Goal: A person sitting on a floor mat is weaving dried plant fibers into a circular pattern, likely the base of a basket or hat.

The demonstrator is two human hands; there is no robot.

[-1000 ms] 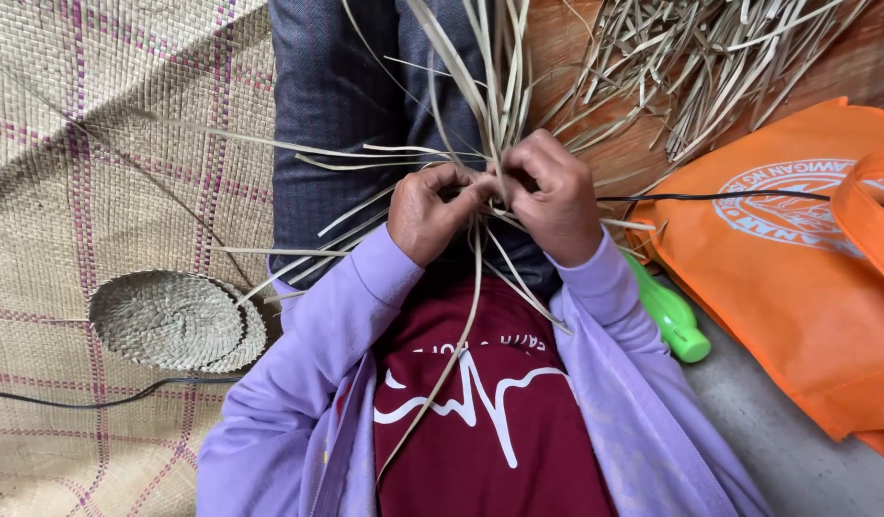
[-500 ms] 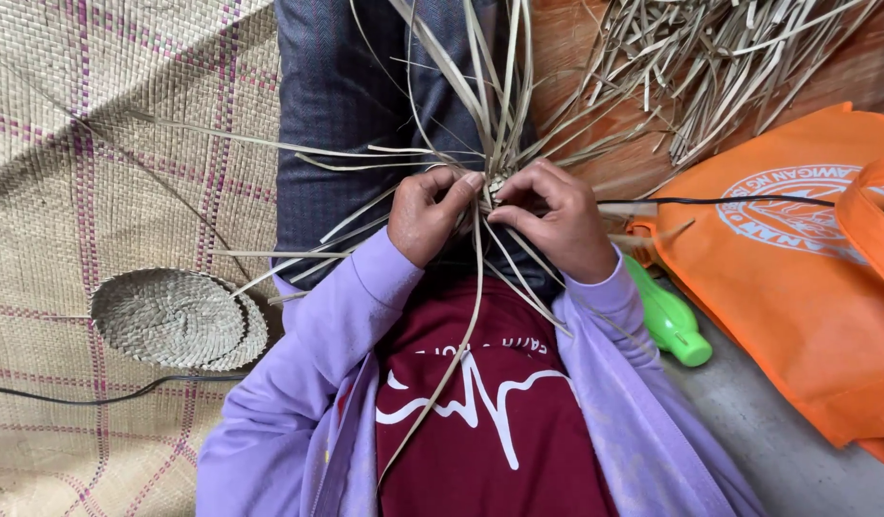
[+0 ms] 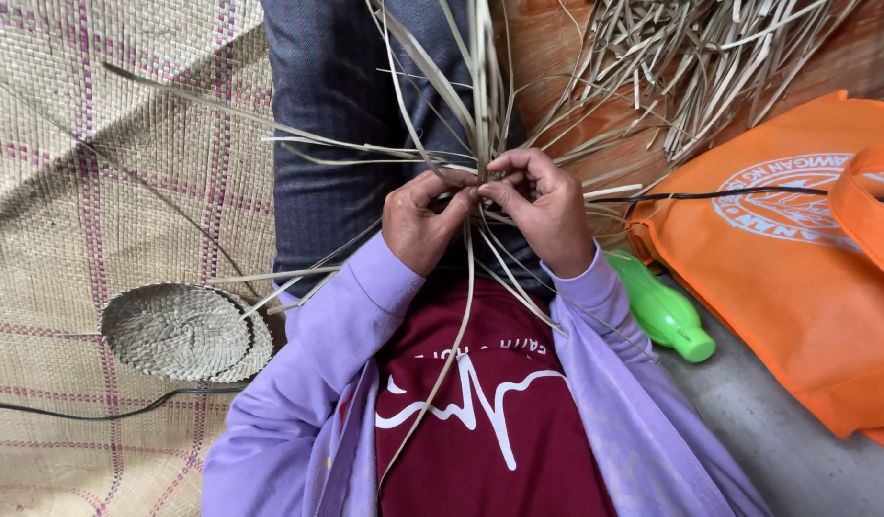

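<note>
Just straw strips (image 3: 480, 115) between both hands (image 3: 485, 215)

A woven straw mat (image 3: 97, 144) with pink-purple grid lines covers the left side of the frame. On it, at lower left, lie round woven discs (image 3: 185, 332), stacked, and a dark cable (image 3: 97, 414) runs just below them. The upper right shows orange-brown floor (image 3: 547, 57) carrying a loose heap of dried leaf strips (image 3: 710, 67). At the right, an orange fabric bag (image 3: 796, 278) and a green plastic bottle (image 3: 660, 308) rest on grey floor (image 3: 796, 469).
</note>
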